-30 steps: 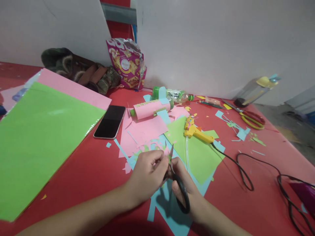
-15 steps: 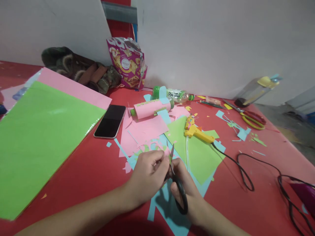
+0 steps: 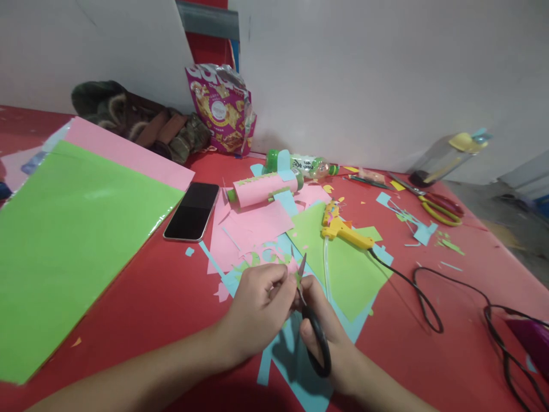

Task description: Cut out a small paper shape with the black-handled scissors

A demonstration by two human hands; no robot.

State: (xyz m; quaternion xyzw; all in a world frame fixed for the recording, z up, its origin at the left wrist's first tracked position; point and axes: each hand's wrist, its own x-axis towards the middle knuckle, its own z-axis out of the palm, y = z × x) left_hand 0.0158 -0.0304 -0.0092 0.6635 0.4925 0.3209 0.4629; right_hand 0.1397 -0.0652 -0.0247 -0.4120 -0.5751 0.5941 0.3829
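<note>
Green scrap (image 3: pixel 296 280) first: a small sliver of paper pinched between the thumb and fingertips of the left hand (image 3: pixel 257 306). It is held just above the counter (image 3: pixel 163 297), right at the mouth of the black-handled scissors (image 3: pixel 318 335). The right hand (image 3: pixel 332 343) has its fingers closed through the loops (only one loop shows clearly from here). The blades run up and away from me, tilted a little to the left, with the tips slightly parted as far as I can tell.

The scrap lies on the left side of the blades and meets them low down, near the pivot. The scissors' long axis runs roughly from the near edge toward the far wall. The left fingers sit just beside the steel, almost touching the right hand's knuckles. The left hand is the nearer one to the scrap; the right reaches it only through the blades.

Under both hands lie a blue offcut (image 3: pixel 295 355) and a light green sheet (image 3: pixel 343 274), with pink cuttings (image 3: pixel 253 229) just beyond. A yellow glue gun (image 3: pixel 343 229) lies past the blade tips to the right, and its black cord (image 3: pixel 422 303) loops off that way, clear of the hands. A phone (image 3: pixel 191 212) lies face up to the left, beside a big green sheet (image 3: pixel 64 240). Farther back I see a pink-wrapped roll (image 3: pixel 263 189), a snack bag (image 3: pixel 221 111) and red-and-yellow scissors (image 3: pixel 437 206). Nothing stands between the hands and the scrap.
</note>
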